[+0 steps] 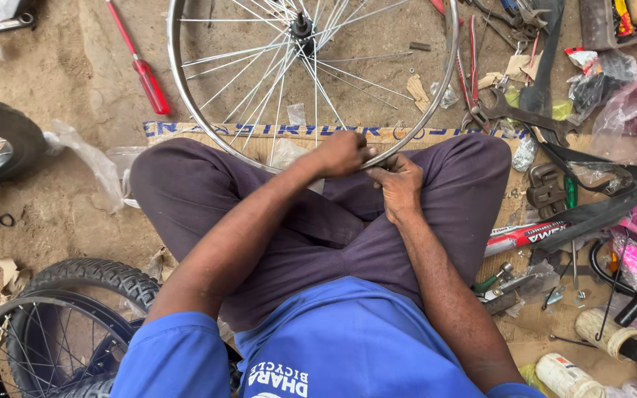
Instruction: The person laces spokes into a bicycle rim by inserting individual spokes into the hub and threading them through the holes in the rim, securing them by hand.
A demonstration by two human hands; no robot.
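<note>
Two hands met at the near edge of a bare silver wheel rim (186,103), the largest thing in view, which lay tilted over the sandy ground with its spokes running to a hub (302,28) near the top. The rim's lower arc rested against the person's crossed legs in dark trousers (200,191). A black tyred wheel (60,332) lay at the lower left. The left hand (342,153) was clenched over the rim's edge, fingers curled around it. The right hand (399,184) pinched the rim just beside it, fingertips touching the metal. A red-handled screwdriver (147,82) lay left of the rim, and pliers (472,88) lay to its right.
</note>
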